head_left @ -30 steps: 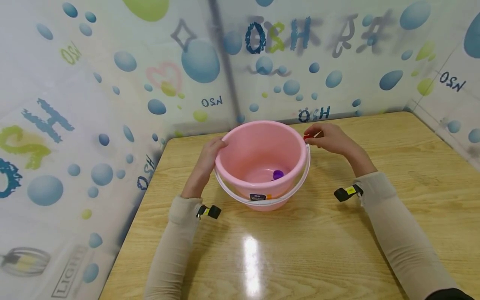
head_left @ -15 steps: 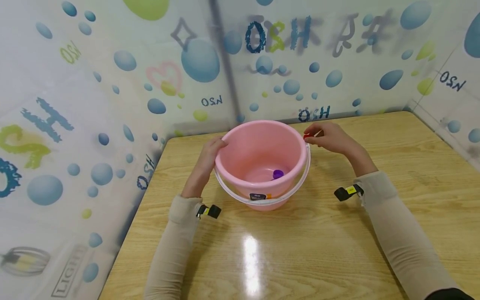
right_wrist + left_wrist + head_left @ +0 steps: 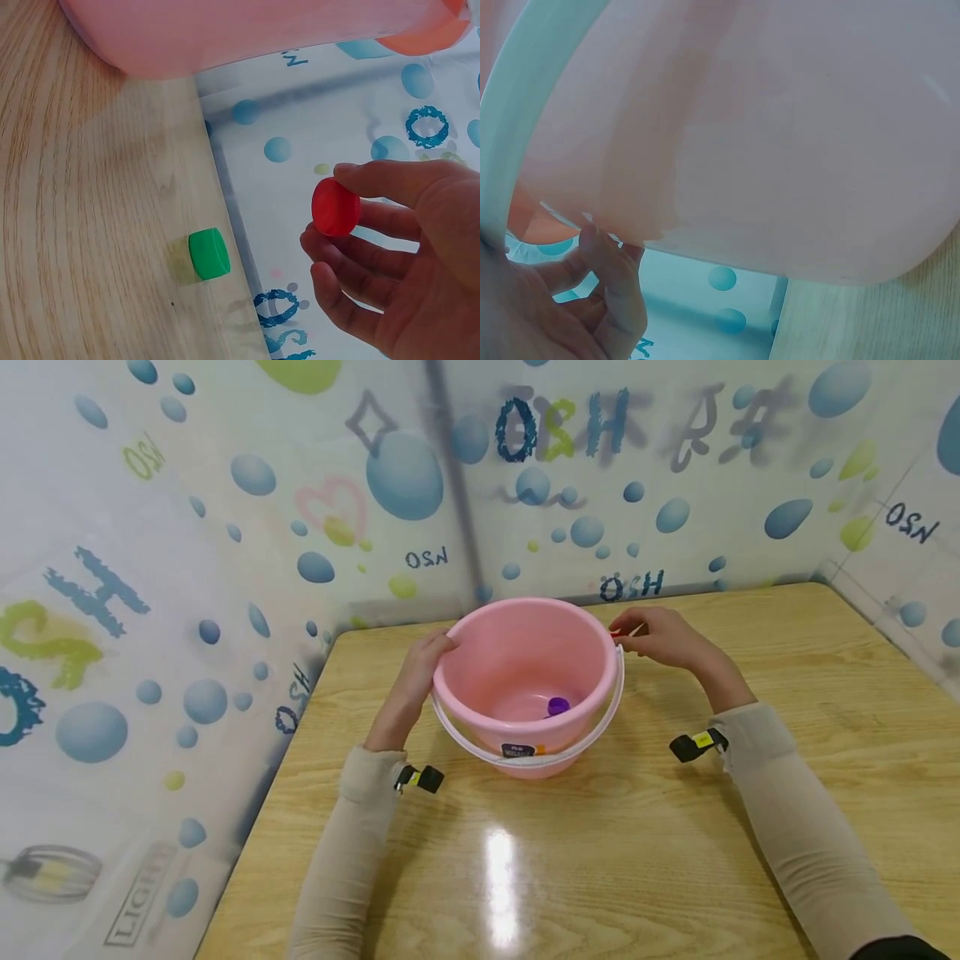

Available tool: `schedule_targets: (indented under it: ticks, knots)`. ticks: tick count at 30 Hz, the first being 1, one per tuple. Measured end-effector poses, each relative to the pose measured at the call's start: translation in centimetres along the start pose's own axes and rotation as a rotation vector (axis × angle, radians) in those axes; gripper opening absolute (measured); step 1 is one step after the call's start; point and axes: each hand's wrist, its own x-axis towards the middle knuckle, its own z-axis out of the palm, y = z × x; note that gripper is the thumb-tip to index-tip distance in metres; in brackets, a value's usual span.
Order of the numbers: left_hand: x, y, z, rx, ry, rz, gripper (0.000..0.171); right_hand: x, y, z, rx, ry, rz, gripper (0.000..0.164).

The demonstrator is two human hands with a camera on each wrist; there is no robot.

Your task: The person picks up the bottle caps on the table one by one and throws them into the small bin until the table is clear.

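Observation:
A pink bucket [image 3: 525,647] stands on the table, its white handle [image 3: 532,762] hanging down across the front. My left hand [image 3: 412,681] grips the bucket's rim at the left, thumb over the edge; in the left wrist view its curled fingers [image 3: 615,270] show under the rim. Just outside the right rim, my right hand [image 3: 663,637] pinches a red bottle cap [image 3: 334,207] between thumb and fingers. Only a sliver of red shows in the head view. Inside, a small purple cap [image 3: 557,706] lies on the bucket's floor.
A green bottle cap [image 3: 210,253] stands on the wooden table [image 3: 90,225] near its far edge, hidden behind the bucket in the head view. A patterned wall covering [image 3: 480,543] rises directly behind the table. A dark label [image 3: 517,750] marks the bucket's front.
Less of the red cap shows beside the rim now than before. The whole head view has shifted slightly; the bucket and left hand keep their places on the table.

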Motion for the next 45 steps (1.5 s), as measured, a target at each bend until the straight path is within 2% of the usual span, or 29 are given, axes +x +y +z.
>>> schedule_targets:
  ticks: [24,37,45]
  knots:
    - [0.2,0.0,-0.1,-0.002,-0.018,0.017,0.038,0.3,0.5,0.1,0.001,-0.001,-0.016,0.036]
    - [0.0,-0.2,-0.1,-0.006,0.000,0.024,0.038,-0.2,-0.6,-0.5,-0.002,0.041,-0.015,0.039]
    - [0.0,-0.1,-0.1,-0.017,-0.011,0.019,0.039,-0.4,-1.0,-1.0,-0.037,0.061,-0.028,0.040]
